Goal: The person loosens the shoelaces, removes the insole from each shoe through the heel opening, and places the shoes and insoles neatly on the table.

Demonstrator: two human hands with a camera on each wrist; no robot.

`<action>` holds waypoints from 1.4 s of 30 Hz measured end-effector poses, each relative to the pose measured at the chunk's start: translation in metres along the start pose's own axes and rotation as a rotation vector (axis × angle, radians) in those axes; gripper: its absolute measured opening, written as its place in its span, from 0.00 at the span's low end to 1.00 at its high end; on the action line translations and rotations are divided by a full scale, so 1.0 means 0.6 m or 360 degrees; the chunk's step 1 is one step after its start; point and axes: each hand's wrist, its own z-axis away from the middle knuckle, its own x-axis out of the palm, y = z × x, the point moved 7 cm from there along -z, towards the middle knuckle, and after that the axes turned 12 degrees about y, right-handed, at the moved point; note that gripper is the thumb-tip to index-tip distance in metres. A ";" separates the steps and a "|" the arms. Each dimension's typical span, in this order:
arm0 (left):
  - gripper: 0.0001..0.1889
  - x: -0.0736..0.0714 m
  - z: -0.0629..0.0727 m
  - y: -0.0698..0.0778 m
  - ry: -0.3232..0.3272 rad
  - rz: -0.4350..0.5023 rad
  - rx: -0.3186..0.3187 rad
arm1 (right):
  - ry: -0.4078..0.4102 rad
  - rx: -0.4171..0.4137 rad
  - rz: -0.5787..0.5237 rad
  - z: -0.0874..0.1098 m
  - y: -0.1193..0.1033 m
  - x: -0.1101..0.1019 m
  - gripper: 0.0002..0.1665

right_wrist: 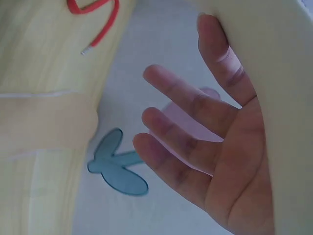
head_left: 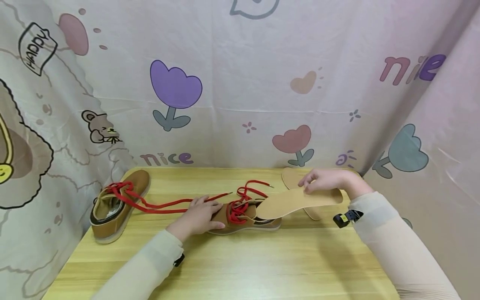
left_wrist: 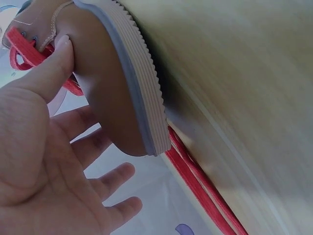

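Observation:
A brown shoe (head_left: 217, 216) with red laces (head_left: 238, 210) lies at the middle of the table, its toe to the left. My left hand (head_left: 198, 217) grips it at the toe. In the left wrist view the thumb (left_wrist: 54, 68) lies on the upper, with fingers round the far side. Over the heel end, my right hand (head_left: 324, 181) holds a tan insole (head_left: 285, 202) along its upper edge, the insole's left end overlapping the shoe opening. The right wrist view shows that insole (right_wrist: 286, 98) close up, hiding the thumb; the other fingers are spread.
A second insole (head_left: 288, 177) lies on the table behind the held one, partly covered by it. At the left stands another brown shoe (head_left: 120, 208), its long red laces (head_left: 161, 208) trailing right toward the left hand. A patterned curtain (head_left: 240, 104) hangs behind the table (head_left: 255, 266).

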 end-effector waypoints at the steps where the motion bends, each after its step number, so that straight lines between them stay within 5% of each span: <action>1: 0.38 0.001 0.000 -0.001 -0.0003 -0.0004 -0.0002 | 0.0012 0.0017 -0.0026 0.005 0.002 -0.005 0.13; 19: 0.38 0.010 0.000 -0.001 -0.0028 0.0004 -0.0036 | 0.0236 0.0111 -0.0048 0.090 0.078 -0.063 0.13; 26: 0.38 0.013 0.002 -0.003 -0.0023 -0.0010 -0.0063 | 0.0297 0.0263 -0.0175 0.104 0.133 -0.058 0.13; 42: 0.38 0.010 -0.008 -0.004 -0.0034 -0.0019 -0.0058 | 0.0743 0.0429 0.0075 0.149 0.240 -0.082 0.20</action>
